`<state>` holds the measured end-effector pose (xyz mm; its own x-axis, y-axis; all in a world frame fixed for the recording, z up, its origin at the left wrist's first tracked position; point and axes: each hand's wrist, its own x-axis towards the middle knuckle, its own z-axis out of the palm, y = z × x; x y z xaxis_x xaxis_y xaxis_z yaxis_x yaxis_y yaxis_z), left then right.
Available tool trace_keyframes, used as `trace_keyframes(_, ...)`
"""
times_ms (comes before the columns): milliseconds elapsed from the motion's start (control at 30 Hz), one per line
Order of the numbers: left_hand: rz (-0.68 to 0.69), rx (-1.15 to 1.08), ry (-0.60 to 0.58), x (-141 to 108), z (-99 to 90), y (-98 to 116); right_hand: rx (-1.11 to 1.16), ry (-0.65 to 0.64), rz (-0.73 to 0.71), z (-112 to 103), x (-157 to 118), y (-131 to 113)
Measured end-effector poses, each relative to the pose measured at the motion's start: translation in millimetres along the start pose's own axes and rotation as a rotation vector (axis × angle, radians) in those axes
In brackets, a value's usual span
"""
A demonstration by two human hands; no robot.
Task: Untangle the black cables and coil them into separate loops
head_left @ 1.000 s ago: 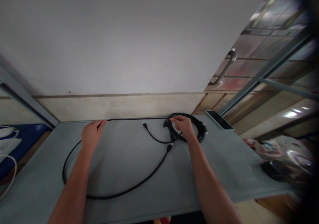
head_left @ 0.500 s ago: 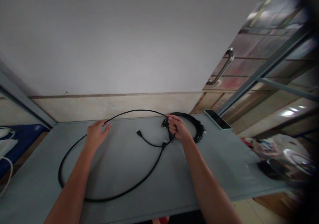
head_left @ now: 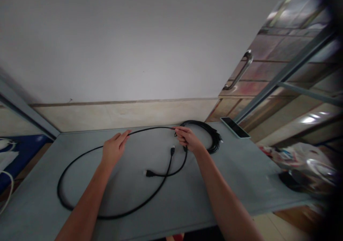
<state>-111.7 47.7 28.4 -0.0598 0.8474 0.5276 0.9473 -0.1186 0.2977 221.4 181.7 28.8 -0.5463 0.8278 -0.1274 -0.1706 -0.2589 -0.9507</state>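
Observation:
A black cable (head_left: 146, 202) runs in a wide loop over the grey table. My left hand (head_left: 114, 148) is closed on its upper stretch, with the thumb and fingers pinching it. My right hand (head_left: 188, 138) grips the same cable farther right, its fingers curled. Between the hands the cable bows slightly upward. Two plug ends lie below: one connector (head_left: 150, 173) points left, and another connector (head_left: 173, 150) points away from me. Behind my right hand rests a coiled bundle of black cable (head_left: 215, 141), partly hidden by the hand.
A phone (head_left: 235, 128) lies at the table's back right corner. Past the right edge are a plastic bag (head_left: 311, 153) and a dark object (head_left: 293, 180), blurred. A pale wall (head_left: 139, 114) borders the back; metal posts (head_left: 29, 107) stand at the sides. A blue surface (head_left: 25, 144) is at left.
My left hand has moved right, closer to my right hand, and now pinches the cable. My right hand has shifted slightly left. The plug ends on the table have changed position.

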Motion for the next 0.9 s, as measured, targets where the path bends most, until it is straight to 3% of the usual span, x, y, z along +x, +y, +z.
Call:
trace_keyframes(100, -0.156, 0.181, -0.033, 4.3, -3.3, -7.4, -0.053, -0.006, -0.011, -12.4, -5.1, -7.4)
trace_keyframes(233, -0.270, 0.237, -0.077, 9.0, -7.6, -17.8, -0.054, -0.020, 0.013, -26.0, -10.6, -13.1)
trace_keyframes(500, -0.529, 0.295, 0.000, 2.8, -14.0, -57.2, -0.009, 0.122, -0.092, -49.0, -10.2, -14.6)
trace_keyframes(600, -0.531, 0.304, -0.051, -0.4, -6.9, -57.9, -0.026, 0.153, -0.100, -47.8, -7.6, -12.9)
trace_keyframes(700, -0.449, 0.281, -0.069, -0.8, 1.5, -53.9, -0.035, 0.134, -0.073, -41.1, -5.4, -11.0)
trace_keyframes(900, -0.317, 0.135, -0.020, 1.3, 11.8, -53.0, -0.017, 0.032, 0.013, -26.7, -3.9, -8.4)
